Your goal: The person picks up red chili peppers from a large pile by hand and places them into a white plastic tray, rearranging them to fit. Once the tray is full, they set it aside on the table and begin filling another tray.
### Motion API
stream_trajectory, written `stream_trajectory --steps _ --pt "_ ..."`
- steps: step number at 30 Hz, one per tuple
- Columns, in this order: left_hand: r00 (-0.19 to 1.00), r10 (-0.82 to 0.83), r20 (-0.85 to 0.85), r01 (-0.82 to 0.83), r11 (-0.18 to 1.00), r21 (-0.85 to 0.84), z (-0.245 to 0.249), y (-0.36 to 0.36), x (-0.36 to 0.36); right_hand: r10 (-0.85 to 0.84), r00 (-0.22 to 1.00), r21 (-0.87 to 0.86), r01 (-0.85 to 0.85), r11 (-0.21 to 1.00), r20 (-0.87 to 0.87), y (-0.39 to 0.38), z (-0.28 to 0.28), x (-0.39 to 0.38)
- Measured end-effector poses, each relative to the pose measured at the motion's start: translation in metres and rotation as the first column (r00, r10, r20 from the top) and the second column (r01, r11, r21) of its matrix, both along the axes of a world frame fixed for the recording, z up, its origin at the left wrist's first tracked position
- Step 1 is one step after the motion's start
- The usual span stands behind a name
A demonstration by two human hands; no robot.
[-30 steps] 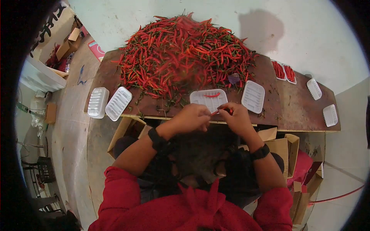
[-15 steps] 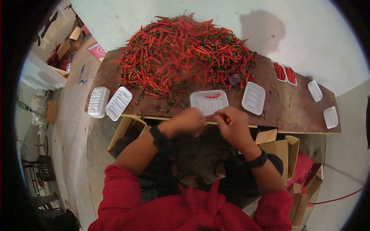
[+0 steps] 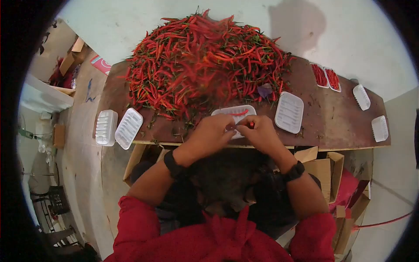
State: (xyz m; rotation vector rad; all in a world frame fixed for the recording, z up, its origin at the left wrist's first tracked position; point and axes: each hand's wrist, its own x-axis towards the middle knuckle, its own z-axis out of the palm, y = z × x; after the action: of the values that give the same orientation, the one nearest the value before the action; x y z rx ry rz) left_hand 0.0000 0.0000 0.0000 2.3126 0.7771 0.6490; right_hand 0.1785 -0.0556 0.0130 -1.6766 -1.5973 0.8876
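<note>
My left hand [image 3: 214,133] and my right hand [image 3: 258,133] meet fingertip to fingertip over the near part of a white ribbed foam tray [image 3: 219,112] at the table's front edge. A single red chili pepper [image 3: 239,114] lies across that tray. Red chilies [image 3: 252,125] show between the curled fingers of my right hand; how many is hidden. The left fingers are pinched together, and what is between them is too small to make out. Right behind the tray rises a large heap of red chilies [image 3: 196,65] with green stems.
Another white tray [image 3: 289,112] lies to the right, and stacked trays [image 3: 106,127] stand at the left beside a tilted one [image 3: 128,128]. Two chili-filled trays [image 3: 319,75] sit at the back right. Further trays [image 3: 379,129] rest near the right edge. Cardboard boxes [image 3: 317,170] are below the tabletop.
Both hands have moved up and forward over the tray, and their fingertips have come together. The left hand has turned inward. The view has shifted slightly.
</note>
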Motion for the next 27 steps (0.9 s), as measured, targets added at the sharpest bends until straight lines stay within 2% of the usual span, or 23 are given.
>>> stream_trajectory --steps 2,3,4,5,6,7,8,9,11,17,27 --pt "1.0 -0.011 0.01 0.011 1.0 -0.017 -0.002 0.0 -0.002 -0.023 1.0 -0.062 0.023 0.998 -0.013 -0.002 0.001 -0.003" --pt "1.0 0.009 0.003 -0.009 0.998 0.055 -0.012 0.018 0.005 -0.025 1.0 -0.061 0.025 0.998 -0.008 0.015 -0.007 0.008" --pt "1.0 0.029 -0.009 -0.027 0.993 0.116 -0.016 0.021 0.004 -0.03 0.995 0.072 0.023 0.997 0.096 0.018 -0.015 0.012" --pt "1.0 0.027 -0.008 -0.026 0.994 0.106 -0.015 0.022 0.004 -0.046 0.978 0.201 0.004 0.98 0.203 0.02 -0.02 0.017" --pt "0.993 0.065 -0.096 -0.051 0.988 0.144 -0.009 0.024 0.002 -0.045 0.979 0.199 0.005 0.98 0.198 0.022 -0.024 0.02" --pt "0.978 0.107 -0.178 -0.072 0.979 0.188 -0.007 0.028 0.002 -0.043 0.956 0.225 -0.024 0.974 0.291 0.025 -0.026 0.024" --pt "0.978 0.105 -0.181 -0.071 0.981 0.182 -0.008 0.029 0.002 -0.042 0.924 0.238 -0.054 0.97 0.38 0.026 -0.028 0.026" --pt "0.977 0.111 -0.183 -0.079 0.982 0.173 -0.011 0.03 0.002 -0.04 0.925 0.232 -0.053 0.971 0.377 0.026 -0.03 0.027" --pt "0.976 0.117 -0.186 -0.087 0.983 0.163 -0.015 0.032 0.002 0.033 0.85 0.086 -0.091 0.992 0.525 0.028 -0.034 0.027" --pt "0.974 0.133 -0.186 -0.091 0.972 0.218 -0.024 0.037 0.004 -0.022 0.81 0.182 -0.105 0.978 0.586 0.038 -0.049 0.026" --pt "0.959 0.161 -0.235 -0.097 0.96 0.261 -0.028 0.039 0.009 0.064 0.766 0.111 -0.174 0.979 0.639 0.049 -0.046 0.03"
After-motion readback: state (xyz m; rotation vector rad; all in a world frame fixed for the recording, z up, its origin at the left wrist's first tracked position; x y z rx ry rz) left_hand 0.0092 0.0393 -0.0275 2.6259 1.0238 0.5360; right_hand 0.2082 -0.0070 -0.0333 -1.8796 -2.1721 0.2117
